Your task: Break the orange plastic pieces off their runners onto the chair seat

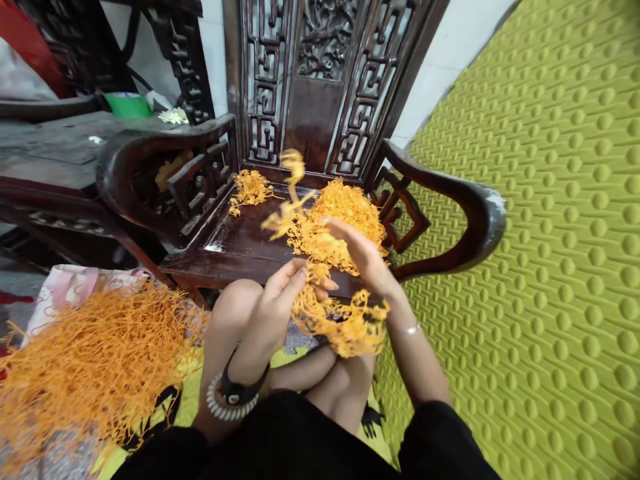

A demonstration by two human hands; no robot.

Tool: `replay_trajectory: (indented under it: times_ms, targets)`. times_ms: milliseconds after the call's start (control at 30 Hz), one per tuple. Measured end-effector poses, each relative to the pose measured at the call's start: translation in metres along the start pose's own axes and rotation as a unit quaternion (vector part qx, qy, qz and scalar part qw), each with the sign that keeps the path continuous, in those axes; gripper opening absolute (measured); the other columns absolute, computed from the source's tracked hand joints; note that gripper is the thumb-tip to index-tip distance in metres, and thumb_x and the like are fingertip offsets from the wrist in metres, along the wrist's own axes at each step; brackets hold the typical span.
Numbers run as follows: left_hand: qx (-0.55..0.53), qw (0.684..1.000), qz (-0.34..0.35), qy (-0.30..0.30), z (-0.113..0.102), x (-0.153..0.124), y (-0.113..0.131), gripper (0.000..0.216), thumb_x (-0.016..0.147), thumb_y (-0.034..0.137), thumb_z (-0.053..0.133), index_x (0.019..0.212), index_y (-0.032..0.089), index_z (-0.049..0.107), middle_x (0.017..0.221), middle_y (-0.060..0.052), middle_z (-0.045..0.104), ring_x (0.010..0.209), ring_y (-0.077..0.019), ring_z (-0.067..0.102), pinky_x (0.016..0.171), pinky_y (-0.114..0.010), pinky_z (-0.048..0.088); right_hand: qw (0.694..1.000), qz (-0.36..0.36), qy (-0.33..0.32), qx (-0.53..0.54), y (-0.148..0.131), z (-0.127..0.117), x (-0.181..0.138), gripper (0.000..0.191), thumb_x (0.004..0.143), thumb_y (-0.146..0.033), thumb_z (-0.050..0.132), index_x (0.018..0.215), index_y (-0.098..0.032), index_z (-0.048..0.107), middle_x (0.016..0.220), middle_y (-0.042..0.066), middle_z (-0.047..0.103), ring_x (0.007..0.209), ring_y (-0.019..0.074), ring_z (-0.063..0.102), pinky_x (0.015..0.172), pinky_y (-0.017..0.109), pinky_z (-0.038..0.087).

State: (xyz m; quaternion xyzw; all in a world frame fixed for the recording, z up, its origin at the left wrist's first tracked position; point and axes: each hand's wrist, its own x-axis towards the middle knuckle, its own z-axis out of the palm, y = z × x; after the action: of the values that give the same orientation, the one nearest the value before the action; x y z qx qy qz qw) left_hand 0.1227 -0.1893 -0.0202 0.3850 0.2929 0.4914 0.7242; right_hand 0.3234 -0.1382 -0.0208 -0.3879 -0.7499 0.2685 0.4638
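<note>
Orange stringy plastic pieces [330, 267] hang in a tangled clump between both hands, above the person's knees. Left hand [280, 300] pinches the lower part of the clump with thumb and fingers. Right hand [363, 257] grasps the upper part, fingers curled into it. Just beyond the hands, a heap of orange pieces [350, 203] sits on the dark wooden chair [240, 243]. Far left of the grip lies a big pile of orange strands [95, 367] on a cloth. No writing can be read anywhere.
</note>
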Motion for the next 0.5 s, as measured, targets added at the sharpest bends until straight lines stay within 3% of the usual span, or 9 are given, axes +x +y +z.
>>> replay_trajectory:
  times_ms: [33,100,167,233,300,333,400,500]
  targets:
    - [-0.006,1.0,-0.006,-0.016,0.004,0.002,-0.001,0.018,0.084,0.033,0.057,0.093,0.018,0.06,0.073,0.0,0.064,0.063,-0.0102,0.057,0.062,-0.021,0.044,0.996,0.016,-0.072,0.054,-0.012,0.012,-0.014,0.081,0.063,-0.078,0.059,0.123,-0.023,0.055,0.128,0.01,0.055,0.124,0.0263,0.049,0.106,0.042,0.039]
    - [0.025,0.999,-0.004,-0.044,0.008,0.004,-0.01,0.016,0.085,0.033,0.055,0.086,0.018,0.06,0.06,0.003,0.056,0.051,-0.0079,0.047,0.054,-0.02,0.036,0.981,0.069,-0.108,0.148,-0.031,0.035,-0.036,0.072,0.066,-0.065,0.068,0.123,-0.024,0.053,0.121,0.009,0.059,0.101,0.0213,0.062,0.09,0.036,0.05]
    - [0.106,0.993,-0.001,-0.056,0.007,0.002,-0.027,0.022,0.085,0.034,0.055,0.072,0.017,0.058,0.051,0.004,0.049,0.046,-0.008,0.039,0.051,-0.022,0.03,0.967,0.126,-0.052,0.215,-0.04,0.054,-0.048,0.045,0.08,-0.051,0.064,0.115,-0.024,0.057,0.111,0.006,0.064,0.071,0.0124,0.062,0.065,0.027,0.053]
    - [0.168,0.984,-0.009,-0.056,0.002,-0.002,-0.046,0.028,0.084,0.031,0.056,0.06,0.017,0.055,0.047,0.003,0.045,0.048,-0.0092,0.038,0.052,-0.024,0.027,0.954,0.158,0.028,0.254,-0.042,0.069,-0.054,0.025,0.085,-0.045,0.058,0.088,-0.021,0.063,0.088,0.002,0.067,0.053,0.0084,0.052,0.053,0.024,0.046]
    - [0.178,0.982,-0.028,-0.048,-0.003,-0.007,-0.063,0.031,0.082,0.028,0.059,0.054,0.017,0.052,0.048,0.003,0.044,0.05,-0.0098,0.037,0.053,-0.024,0.024,0.928,0.173,0.12,0.307,-0.038,0.079,-0.055,0.042,0.085,-0.047,0.058,0.054,-0.019,0.051,0.054,-0.002,0.054,0.045,0.0083,0.044,0.052,0.024,0.044]
    - [0.169,0.984,-0.035,-0.049,-0.005,-0.009,-0.07,0.032,0.081,0.027,0.06,0.053,0.016,0.051,0.048,0.002,0.044,0.051,-0.0097,0.037,0.053,-0.024,0.023,0.901,0.188,0.156,0.358,-0.034,0.081,-0.055,0.054,0.086,-0.049,0.056,0.045,-0.019,0.039,0.042,-0.004,0.041,0.04,0.0081,0.038,0.051,0.024,0.042]
    - [0.138,0.987,-0.053,-0.061,-0.006,-0.009,-0.08,0.033,0.082,0.031,0.06,0.054,0.016,0.05,0.05,0.003,0.042,0.051,-0.0085,0.034,0.052,-0.023,0.022,0.815,0.236,0.193,0.493,-0.025,0.078,-0.052,0.062,0.09,-0.049,0.049,0.043,-0.019,0.021,0.034,-0.007,0.022,0.033,0.0068,0.024,0.043,0.022,0.036]
    - [0.064,0.991,-0.093,-0.072,-0.005,-0.002,-0.084,0.04,0.081,0.042,0.06,0.056,0.016,0.044,0.048,0.006,0.033,0.045,-0.0061,0.025,0.047,-0.021,0.02,0.667,0.323,0.185,0.646,-0.006,0.062,-0.035,0.058,0.095,-0.04,0.043,0.05,-0.019,0.012,0.035,-0.009,0.016,0.03,0.0048,0.009,0.034,0.018,0.024]
